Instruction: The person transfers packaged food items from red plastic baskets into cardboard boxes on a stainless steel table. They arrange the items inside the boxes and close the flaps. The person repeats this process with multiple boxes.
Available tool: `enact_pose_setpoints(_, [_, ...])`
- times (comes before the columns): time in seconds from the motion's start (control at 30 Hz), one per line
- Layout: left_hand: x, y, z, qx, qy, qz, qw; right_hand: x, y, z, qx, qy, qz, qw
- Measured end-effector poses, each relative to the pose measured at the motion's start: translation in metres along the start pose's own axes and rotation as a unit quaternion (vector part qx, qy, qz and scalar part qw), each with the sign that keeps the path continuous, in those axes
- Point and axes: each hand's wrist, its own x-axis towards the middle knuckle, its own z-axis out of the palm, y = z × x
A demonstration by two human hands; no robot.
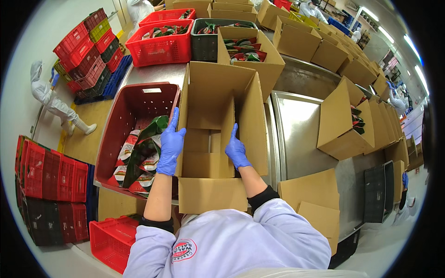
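An opened cardboard box [210, 194] stands before me with its flaps raised or spread; its bare cardboard bottom shows inside. My left hand [171, 146], in a blue glove, grips the box's left side, index finger pointing forward along the edge and thumb towards the inside. On the right inner cardboard edge, my right hand [238, 149], also gloved in blue, holds on with its index finger extended. Just left of the box sits a dark red plastic crate [114, 114] partly filled with red, white and green printed plastic pouches [140, 163].
Beyond the box stand a bright red crate [160, 50], a dark green crate [205, 45] and a cardboard box of pouches [274, 66]. Flattened cardboard [313, 194] lies at right on the steel table [299, 128]. Crate stacks [55, 180] and a person in white [48, 92] are at left.
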Motion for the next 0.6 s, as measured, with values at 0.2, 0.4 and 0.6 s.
enact_pose_setpoints(0.2, [0.006,-0.007,0.007,-0.056,0.036,0.015,0.998,0.010,-0.008,-0.002,-0.013,-0.046,0.000,0.999])
enact_pose_setpoints(0.4, [0.009,-0.010,-0.003,-0.111,0.037,-0.016,0.993,0.033,-0.010,0.001,-0.049,0.002,-0.071,0.996])
enact_pose_setpoints(0.6, [-0.008,-0.027,0.012,-0.031,0.050,0.032,0.998,0.034,0.001,-0.027,-0.106,0.004,-0.111,0.988])
